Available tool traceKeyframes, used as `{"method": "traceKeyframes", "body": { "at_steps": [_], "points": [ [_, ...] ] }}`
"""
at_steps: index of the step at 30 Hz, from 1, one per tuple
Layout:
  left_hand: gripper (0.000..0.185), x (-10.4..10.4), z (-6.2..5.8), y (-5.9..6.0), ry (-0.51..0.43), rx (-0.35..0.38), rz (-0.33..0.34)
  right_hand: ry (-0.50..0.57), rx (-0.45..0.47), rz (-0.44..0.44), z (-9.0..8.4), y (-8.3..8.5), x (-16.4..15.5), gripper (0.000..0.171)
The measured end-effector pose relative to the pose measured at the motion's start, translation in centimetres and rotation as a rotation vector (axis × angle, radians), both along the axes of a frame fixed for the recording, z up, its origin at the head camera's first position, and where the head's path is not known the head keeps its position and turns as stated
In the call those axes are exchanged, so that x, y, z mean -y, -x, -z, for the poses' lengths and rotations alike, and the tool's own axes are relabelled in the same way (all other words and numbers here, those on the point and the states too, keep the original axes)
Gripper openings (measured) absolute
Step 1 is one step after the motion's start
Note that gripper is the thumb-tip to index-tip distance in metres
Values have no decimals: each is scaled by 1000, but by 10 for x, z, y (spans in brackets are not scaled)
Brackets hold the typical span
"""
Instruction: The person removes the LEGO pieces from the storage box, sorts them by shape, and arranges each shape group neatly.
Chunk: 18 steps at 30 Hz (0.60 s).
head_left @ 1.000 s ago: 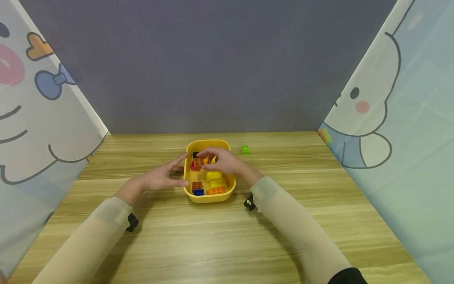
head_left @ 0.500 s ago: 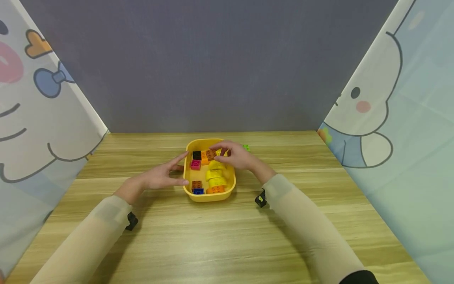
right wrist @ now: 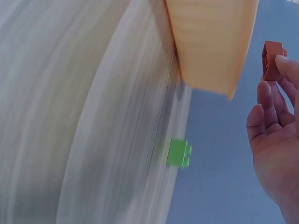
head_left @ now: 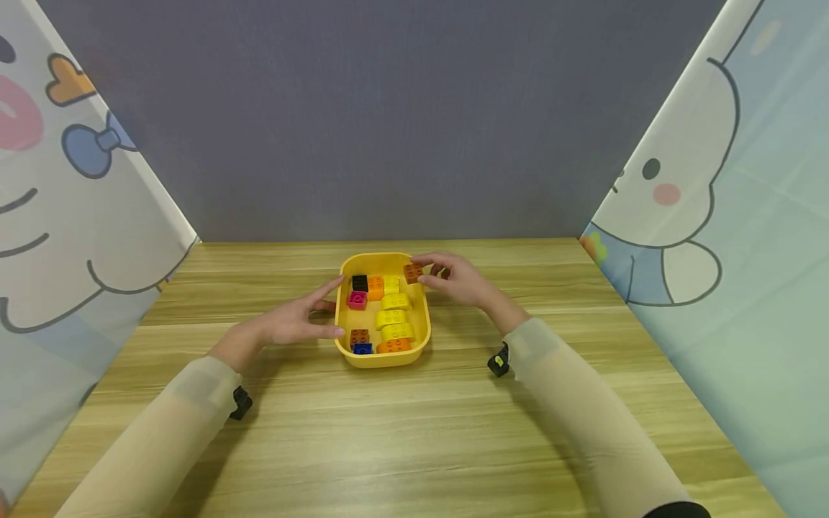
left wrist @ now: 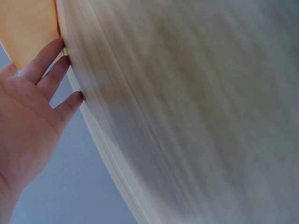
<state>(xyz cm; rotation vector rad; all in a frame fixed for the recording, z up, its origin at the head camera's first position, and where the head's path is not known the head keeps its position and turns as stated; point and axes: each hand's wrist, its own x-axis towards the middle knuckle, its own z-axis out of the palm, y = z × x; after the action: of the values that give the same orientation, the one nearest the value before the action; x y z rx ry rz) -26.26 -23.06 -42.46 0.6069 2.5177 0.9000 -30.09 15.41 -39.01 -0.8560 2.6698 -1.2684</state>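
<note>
A yellow bin [head_left: 382,362] stands on the table, holding several building bricks. My left hand [head_left: 291,322] rests against the bin's left side with its fingers spread and fairly straight; the left wrist view shows the same hand [left wrist: 35,112] beside the bin's wall [left wrist: 30,28]. Above the bin's right rim, my right hand [head_left: 458,278] pinches a brown brick [head_left: 413,273] between thumb and fingers. In the right wrist view that brown brick [right wrist: 273,60] is clear of the bin wall [right wrist: 212,44]. A green brick [right wrist: 177,153] lies on the table; in the head view the right hand hides it.
Inside the bin lie a black brick [head_left: 359,283], a pink brick [head_left: 358,301], another brown brick [head_left: 359,337], a blue brick [head_left: 363,349], orange bricks [head_left: 376,288] and several yellow bricks [head_left: 396,302]. A grey panel [head_left: 388,122] rises behind the wooden table [head_left: 388,439].
My right hand has moved right with the brown brick, from over the bin's left part to its right rim. The green brick has become covered. My left hand has stayed in place.
</note>
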Motion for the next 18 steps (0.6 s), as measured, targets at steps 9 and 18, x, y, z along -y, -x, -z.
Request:
{"method": "traceKeyframes", "body": {
  "at_steps": [9,18],
  "points": [
    [114,0,0,1,9,0,-2,2,12,97,8,6,-37,43],
    [113,0,2,2,8,-1,-7,-12,66,201,24,15,-73,44]
  ]
}}
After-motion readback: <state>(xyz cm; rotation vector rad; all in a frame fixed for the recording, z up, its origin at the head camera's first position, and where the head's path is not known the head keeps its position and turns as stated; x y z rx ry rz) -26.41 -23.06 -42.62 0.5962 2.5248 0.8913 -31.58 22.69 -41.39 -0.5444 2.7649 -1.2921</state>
